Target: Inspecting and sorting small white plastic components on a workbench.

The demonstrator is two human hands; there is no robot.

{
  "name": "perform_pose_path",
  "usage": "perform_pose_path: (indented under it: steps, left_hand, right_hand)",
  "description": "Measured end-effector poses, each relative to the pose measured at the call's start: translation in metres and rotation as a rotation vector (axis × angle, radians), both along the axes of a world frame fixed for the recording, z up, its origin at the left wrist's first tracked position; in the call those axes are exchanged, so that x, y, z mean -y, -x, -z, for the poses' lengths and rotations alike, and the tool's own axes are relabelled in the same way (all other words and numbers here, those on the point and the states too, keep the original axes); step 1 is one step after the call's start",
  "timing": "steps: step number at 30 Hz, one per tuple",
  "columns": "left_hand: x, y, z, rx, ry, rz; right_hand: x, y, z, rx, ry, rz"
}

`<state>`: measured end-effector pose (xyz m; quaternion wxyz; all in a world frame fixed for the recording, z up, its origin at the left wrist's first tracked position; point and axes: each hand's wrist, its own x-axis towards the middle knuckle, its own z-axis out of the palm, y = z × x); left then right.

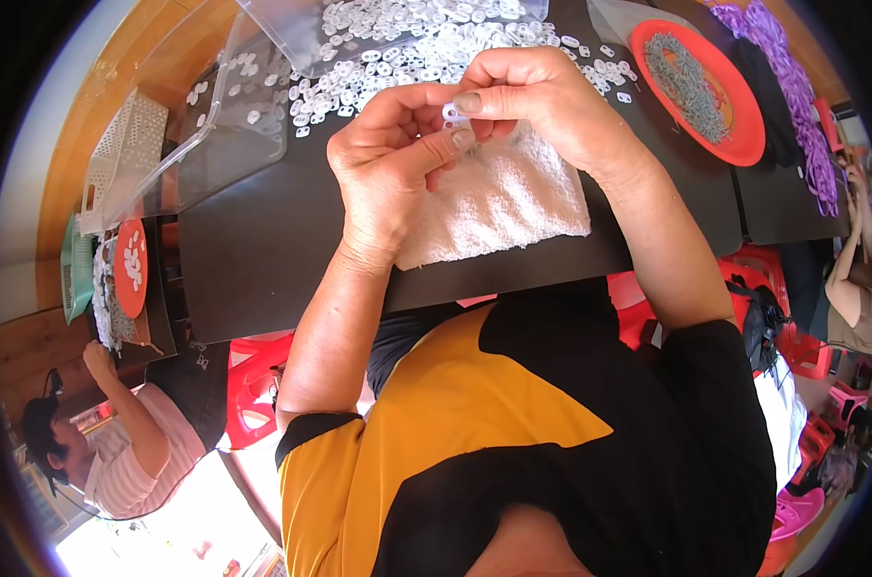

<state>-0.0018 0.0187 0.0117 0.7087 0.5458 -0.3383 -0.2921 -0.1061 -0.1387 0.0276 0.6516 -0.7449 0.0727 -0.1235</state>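
Observation:
Over a white towel (527, 197), my two hands meet around a small white plastic piece with holes (451, 114). My left hand (386, 159) pinches it from below between thumb and fingers. From the other side my right hand (547, 101) closes on its upper edge, thumb on top. Whether a pin or other tiny part sits between the fingertips is hidden. Just beyond my hands spreads a heap of similar white two-holed pieces (412, 67) on the dark table (263, 245).
A clear plastic bin (200, 159) lies at the left, and another clear container (297, 43) stands behind the heap. To the right is a red plate (747, 144) with thin grey metal pins (686, 87), then purple cords (806, 125). A person (143, 438) works at the far left.

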Motion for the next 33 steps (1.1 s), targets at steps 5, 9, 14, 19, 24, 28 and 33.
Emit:
perform_pose_path:
  steps: [5,9,14,19,24,28,33]
  left_hand:
    - [-0.001,-0.0031,0.0026,-0.006,-0.035,0.003]
    - [0.0028,0.0015,0.0032,-0.007,0.067,0.025]
    - [0.0021,0.0044,-0.0018,0.056,0.066,0.008]
    - [-0.0008,-0.0001,-0.0017,0.108,-0.022,-0.002]
    - [-0.0018,-0.0027,-0.0019,0.132,-0.024,0.011]
    - [0.0024,-0.0001,-0.0004,0.131,0.049,0.014]
    - [-0.0015,0.0003,-0.005,0.096,0.045,0.043]
  right_hand:
    - [-0.0031,0.001,0.0002,-0.015,0.001,-0.01]
    - [-0.0007,-0.0002,0.0008,-0.023,0.001,-0.005]
    - [-0.0072,0.0029,-0.0034,-0.01,-0.076,0.029]
    - [-0.0026,0.0031,-0.0024,-0.026,-0.044,0.002]
    - [-0.0059,0.0026,-0.0027,-0.06,-0.077,-0.003]
    - [-0.0041,0.0029,-0.0008,-0.021,-0.08,-0.002]
    - [-0.0065,0.0035,-0.0025,-0.052,-0.167,-0.017]
